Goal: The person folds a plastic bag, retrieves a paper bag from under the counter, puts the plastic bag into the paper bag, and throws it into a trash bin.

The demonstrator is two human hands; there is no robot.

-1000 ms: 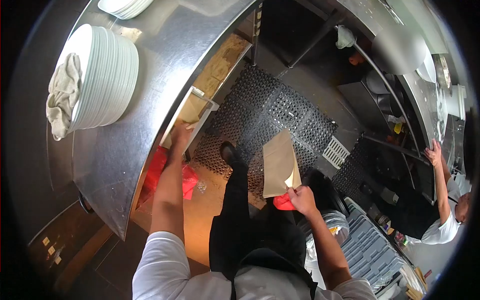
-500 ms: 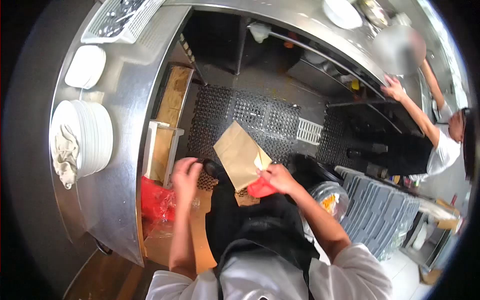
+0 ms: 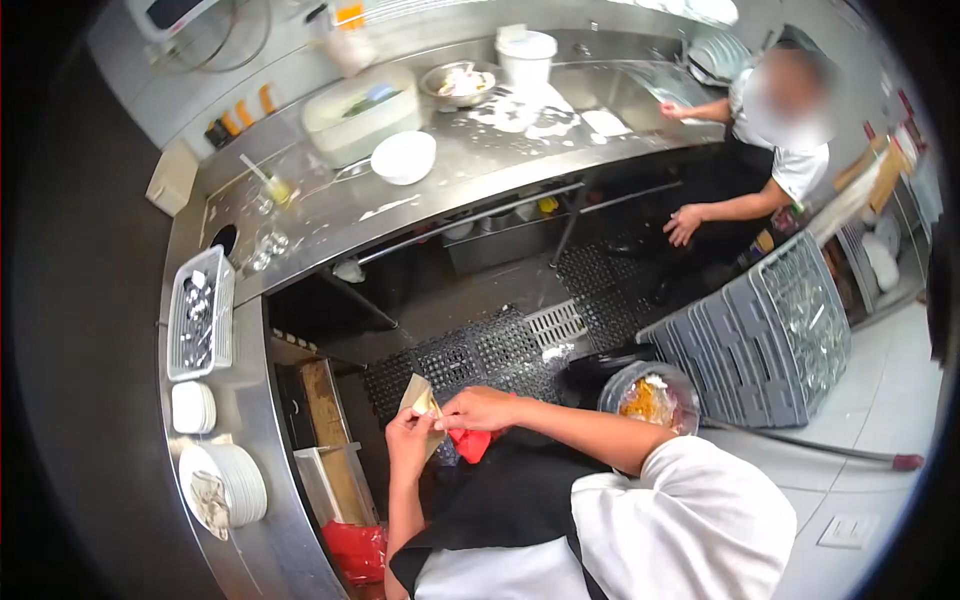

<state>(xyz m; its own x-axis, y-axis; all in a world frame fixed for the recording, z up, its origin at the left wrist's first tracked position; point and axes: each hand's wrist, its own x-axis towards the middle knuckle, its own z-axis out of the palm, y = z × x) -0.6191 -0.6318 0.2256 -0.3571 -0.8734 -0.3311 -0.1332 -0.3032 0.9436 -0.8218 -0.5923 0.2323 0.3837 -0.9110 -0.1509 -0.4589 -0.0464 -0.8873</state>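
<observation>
A flat brown paper bag [image 3: 419,388] with a pale inner face is pinched between both hands in front of my apron. My left hand [image 3: 408,438] grips its near left edge with closed fingers. My right hand [image 3: 480,408] holds its right side, fingertips close to those of the left. A piece of red material [image 3: 470,444], perhaps plastic, hangs just below my right hand; whether the fingers grip it I cannot tell. The lower part of the bag is hidden by my hands.
Plates [image 3: 240,485] with a cloth and a cutlery basket [image 3: 203,310] stand on the left counter. Grey crates [image 3: 735,335] and a food-waste bin [image 3: 655,397] are at right. A co-worker [image 3: 765,130] stands by the sink [image 3: 605,95]. Red plastic [image 3: 355,550] lies low left.
My left hand, open and apart before, has come over and closed on the paper bag. My view has swung up toward the back counter. The co-worker's arms have moved off the counter work.
</observation>
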